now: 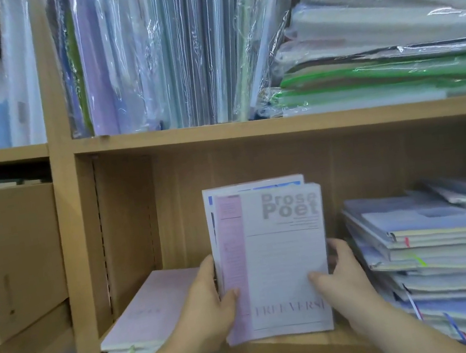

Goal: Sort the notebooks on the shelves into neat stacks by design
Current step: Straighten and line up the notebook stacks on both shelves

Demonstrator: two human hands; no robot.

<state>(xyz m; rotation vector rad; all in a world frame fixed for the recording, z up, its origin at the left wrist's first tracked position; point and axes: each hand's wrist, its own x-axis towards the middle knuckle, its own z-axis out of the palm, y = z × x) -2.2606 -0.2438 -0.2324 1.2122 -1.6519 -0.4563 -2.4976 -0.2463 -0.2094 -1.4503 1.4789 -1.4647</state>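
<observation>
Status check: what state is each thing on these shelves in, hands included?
Prose Poet notebook bundle: upright on lower shelf, held between both hands.
Left hand: grips the bundle's left edge.
Right hand: grips its right edge.
Pink notebooks: flat, stacked.
Blue notebooks: flat, untidy pile.
Wrapped folders: standing upright.

Upright pink-grey notebooks (271, 258) on shelf (296, 343)

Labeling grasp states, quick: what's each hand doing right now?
Left hand: holding the upright notebook bundle by its left edge.
Right hand: holding the same bundle by its right edge.
</observation>
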